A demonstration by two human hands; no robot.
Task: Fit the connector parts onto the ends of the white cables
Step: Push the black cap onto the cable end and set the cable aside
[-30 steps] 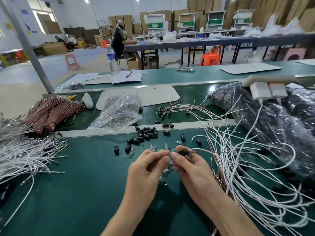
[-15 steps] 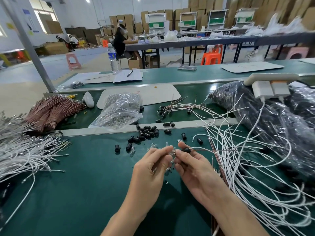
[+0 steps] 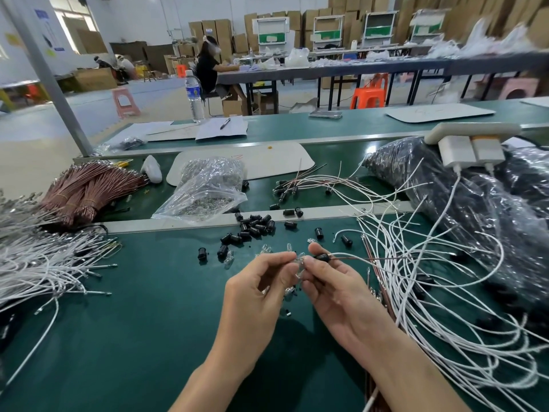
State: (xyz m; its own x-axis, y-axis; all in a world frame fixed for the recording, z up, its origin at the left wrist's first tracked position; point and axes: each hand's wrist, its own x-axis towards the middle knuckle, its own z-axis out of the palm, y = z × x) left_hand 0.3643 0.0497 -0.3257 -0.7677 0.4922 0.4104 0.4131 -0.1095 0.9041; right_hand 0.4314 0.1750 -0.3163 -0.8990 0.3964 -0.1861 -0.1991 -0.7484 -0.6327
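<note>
Pinching black shell (image 3: 322, 257) on white cable (image 3: 344, 254) end with right hand (image 3: 341, 288), just nearer than loose shell pile (image 3: 255, 226). Pinching clear insert (image 3: 300, 261) with left hand (image 3: 261, 289), apparently at shell mouth. Risk if skewed: jamming, slipping free, vanishing among spare inserts (image 3: 265, 250) beside pile.

Head view — close above the green bench (image 3: 124, 337), facing forward-down.

Big warehouse hall w/ white walls (image 3: 142, 19), bright window (image 3: 69, 5) far left, pale grey-blue floor (image 3: 89, 111). Slanted grey steel post (image 3: 44, 72) at left. Stacked brown cardboard boxes (image 3: 214, 28) along back wall. Long dark-topped work tables (image 3: 386, 68) across rear; orange plastic stool (image 3: 368, 98) under them, pink plastic stool (image 3: 126, 102) further left. Green-surfaced benches (image 3: 297, 129) in fgd.
</note>
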